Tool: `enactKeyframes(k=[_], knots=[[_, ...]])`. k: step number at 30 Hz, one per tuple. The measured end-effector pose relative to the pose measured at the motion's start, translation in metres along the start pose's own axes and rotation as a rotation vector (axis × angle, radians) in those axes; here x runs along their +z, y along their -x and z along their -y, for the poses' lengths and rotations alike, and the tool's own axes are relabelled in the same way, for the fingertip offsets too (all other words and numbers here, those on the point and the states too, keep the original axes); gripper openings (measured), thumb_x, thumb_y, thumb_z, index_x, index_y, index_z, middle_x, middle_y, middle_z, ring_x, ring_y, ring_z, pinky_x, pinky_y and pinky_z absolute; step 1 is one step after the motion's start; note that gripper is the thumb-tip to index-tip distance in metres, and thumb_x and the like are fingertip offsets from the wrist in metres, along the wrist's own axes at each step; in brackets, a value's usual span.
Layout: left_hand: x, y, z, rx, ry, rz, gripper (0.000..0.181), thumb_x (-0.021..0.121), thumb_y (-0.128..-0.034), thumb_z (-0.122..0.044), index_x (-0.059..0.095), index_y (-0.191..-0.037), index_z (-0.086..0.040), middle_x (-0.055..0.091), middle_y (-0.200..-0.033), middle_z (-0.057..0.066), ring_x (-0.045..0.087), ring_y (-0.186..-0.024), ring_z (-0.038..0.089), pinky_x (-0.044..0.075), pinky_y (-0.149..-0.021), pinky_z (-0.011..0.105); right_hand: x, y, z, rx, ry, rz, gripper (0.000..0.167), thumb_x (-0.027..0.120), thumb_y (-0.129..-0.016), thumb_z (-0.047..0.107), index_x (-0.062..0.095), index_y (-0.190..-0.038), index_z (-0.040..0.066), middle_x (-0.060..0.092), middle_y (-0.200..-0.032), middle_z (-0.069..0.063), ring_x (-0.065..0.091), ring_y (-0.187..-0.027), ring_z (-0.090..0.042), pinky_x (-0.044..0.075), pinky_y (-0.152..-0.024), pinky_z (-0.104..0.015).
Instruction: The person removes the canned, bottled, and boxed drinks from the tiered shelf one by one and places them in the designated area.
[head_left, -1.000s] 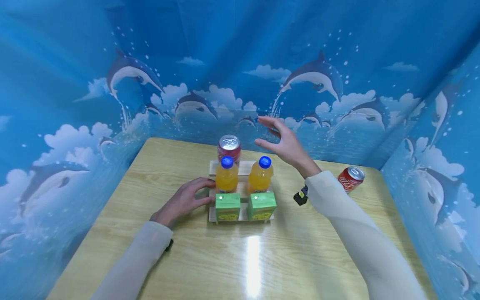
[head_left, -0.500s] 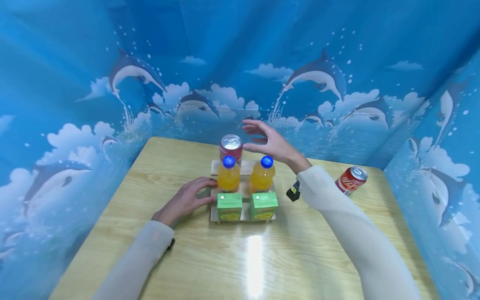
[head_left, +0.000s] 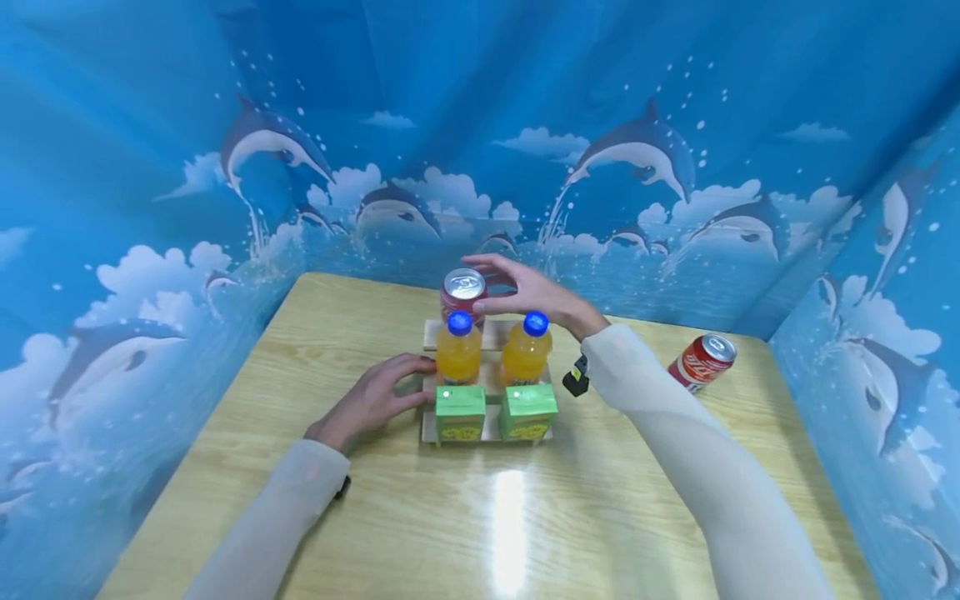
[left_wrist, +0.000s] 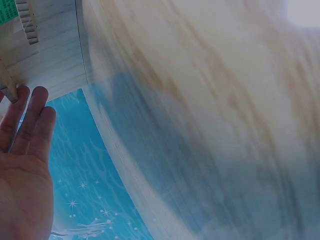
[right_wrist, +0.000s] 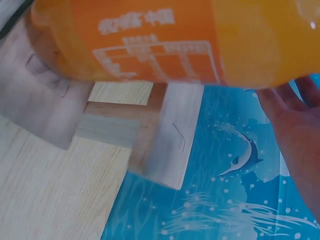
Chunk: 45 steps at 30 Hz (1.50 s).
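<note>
In the head view, a stepped wooden rack (head_left: 490, 372) bears a dark red drink can (head_left: 463, 293) at the back left, two orange juice bottles (head_left: 459, 354) with blue caps in the middle and two green juice cartons (head_left: 461, 414) in front. My right hand (head_left: 528, 293) reaches about the can, fingers behind it and thumb overlapping its front right side; a firm grip does not show. My left hand (head_left: 372, 400) touches the rack's left side, and its fingers look straight in the left wrist view. An orange bottle (right_wrist: 145, 42) partly hides the right hand in the right wrist view.
A second red can (head_left: 702, 363) lies tilted in view on the table's right side, beside the right sleeve. The wooden table (head_left: 390, 517) ends at the back against a blue dolphin-print curtain (head_left: 465, 100), which also lines both sides.
My right hand has moved left and slightly down, from above the rack's back right to around the can there. The left hand stays at the rack's side.
</note>
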<state>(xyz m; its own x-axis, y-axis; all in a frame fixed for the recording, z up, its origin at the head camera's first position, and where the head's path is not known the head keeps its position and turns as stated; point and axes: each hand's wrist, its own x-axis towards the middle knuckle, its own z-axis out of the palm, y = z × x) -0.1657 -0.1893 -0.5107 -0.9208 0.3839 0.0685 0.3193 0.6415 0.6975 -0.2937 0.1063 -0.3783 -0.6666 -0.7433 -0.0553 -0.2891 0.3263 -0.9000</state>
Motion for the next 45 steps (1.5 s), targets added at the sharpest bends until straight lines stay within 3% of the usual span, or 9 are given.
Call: enactKeyframes(k=[10,17,24,31,39,45], knots=[[0.001,-0.001,0.000,0.007,0.003,0.000,0.052,0.082,-0.0987,-0.039,0.068,-0.145,-0.021,0.067,-0.152,0.004,0.059,-0.146,0.032,0.045,-0.125,0.061,0.003,-0.012,-0.004,-0.001,-0.110,0.156,0.086,0.080,-0.097,0.038,0.036,-0.168,0.023,0.052,-0.162,-0.009,0.053,-0.148,-0.031,0.046,-0.126,-0.058],[0.000,-0.001,0.000,0.002,0.004,-0.007,0.051,0.082,-0.0988,-0.037,0.068,-0.145,-0.021,0.066,-0.152,0.004,0.059,-0.146,0.033,0.045,-0.125,0.062,0.003,-0.017,-0.004,-0.026,-0.126,0.174,0.080,0.078,-0.098,0.033,0.039,-0.166,0.019,0.054,-0.159,-0.010,0.054,-0.147,-0.031,0.045,-0.126,-0.057],[0.000,-0.001,0.000,-0.004,0.011,-0.005,0.051,0.082,-0.0983,-0.037,0.069,-0.145,-0.022,0.066,-0.152,0.003,0.058,-0.147,0.032,0.045,-0.125,0.061,0.003,-0.016,-0.001,-0.048,-0.052,0.118,0.071,0.075,-0.099,0.023,0.044,-0.163,0.017,0.057,-0.156,-0.010,0.057,-0.143,-0.030,0.050,-0.122,-0.055],[0.001,-0.001,0.000,-0.008,0.004,0.000,0.052,0.082,-0.0982,-0.040,0.068,-0.145,-0.022,0.066,-0.152,0.003,0.059,-0.146,0.032,0.045,-0.125,0.062,0.002,-0.013,-0.002,-0.064,-0.018,0.065,0.071,0.080,-0.099,0.028,0.048,-0.161,0.017,0.061,-0.153,-0.009,0.061,-0.140,-0.029,0.053,-0.119,-0.053],[0.000,0.000,0.000,0.004,0.002,-0.003,0.052,0.082,-0.0982,-0.039,0.068,-0.146,-0.022,0.065,-0.153,0.005,0.058,-0.146,0.033,0.045,-0.125,0.063,-0.006,-0.004,0.002,-0.078,-0.032,-0.053,0.069,0.080,-0.099,0.017,0.050,-0.161,0.017,0.061,-0.151,-0.011,0.061,-0.140,-0.030,0.053,-0.120,-0.053],[0.000,0.001,-0.001,0.010,0.000,-0.004,0.053,0.082,-0.0982,-0.039,0.068,-0.146,-0.021,0.065,-0.153,0.005,0.058,-0.146,0.033,0.045,-0.124,0.063,-0.018,0.010,-0.002,-0.076,-0.041,-0.159,0.072,0.082,-0.099,0.024,0.049,-0.162,0.015,0.060,-0.153,-0.014,0.061,-0.139,-0.032,0.053,-0.120,-0.055]])
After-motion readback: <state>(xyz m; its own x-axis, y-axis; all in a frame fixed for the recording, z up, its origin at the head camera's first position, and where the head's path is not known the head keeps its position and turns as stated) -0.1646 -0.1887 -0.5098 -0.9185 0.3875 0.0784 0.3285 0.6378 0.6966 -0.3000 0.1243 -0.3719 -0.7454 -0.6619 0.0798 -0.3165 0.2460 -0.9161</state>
